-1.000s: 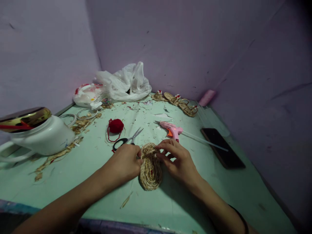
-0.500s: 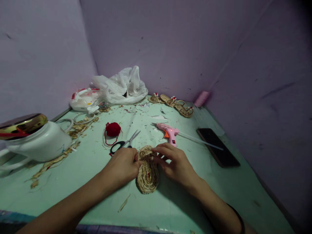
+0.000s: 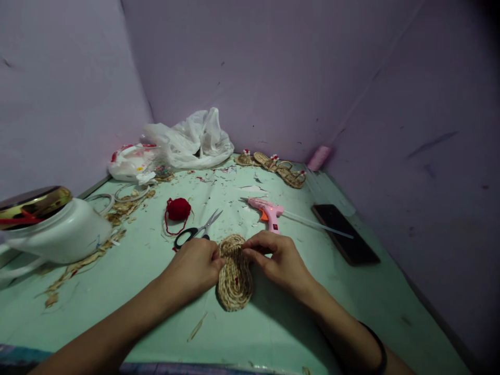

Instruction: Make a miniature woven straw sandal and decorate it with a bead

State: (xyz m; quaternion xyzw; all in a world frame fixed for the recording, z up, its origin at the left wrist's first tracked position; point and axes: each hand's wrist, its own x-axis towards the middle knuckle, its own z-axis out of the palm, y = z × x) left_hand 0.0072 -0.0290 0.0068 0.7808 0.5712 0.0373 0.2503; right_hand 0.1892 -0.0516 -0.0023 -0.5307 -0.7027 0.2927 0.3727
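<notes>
A braided straw sole (image 3: pixel 235 285) lies near the front middle of the green table, with a small red mark on it and a strap across its upper part. My left hand (image 3: pixel 201 265) is closed on the sole's left edge, fingers curled. At its upper right edge my right hand (image 3: pixel 279 258) has thumb and forefinger close together by the strap; whether anything small is between them is hidden. Just beyond my left hand lie scissors (image 3: pixel 199 229) with black handles. A pink glue gun (image 3: pixel 267 209) with a clear glue stick rests beyond my right hand.
A red yarn ball (image 3: pixel 178 209) sits left of centre. A white pitcher (image 3: pixel 74 234) stands at the left amid straw scraps. White plastic bags (image 3: pixel 195 140) and finished straw sandals (image 3: pixel 291 176) are at the back. At the right lies a dark phone (image 3: pixel 346 234).
My right thumb and forefinger have come closer together at the sole's upper right edge. The view has shifted slightly. My left hand keeps its hold.
</notes>
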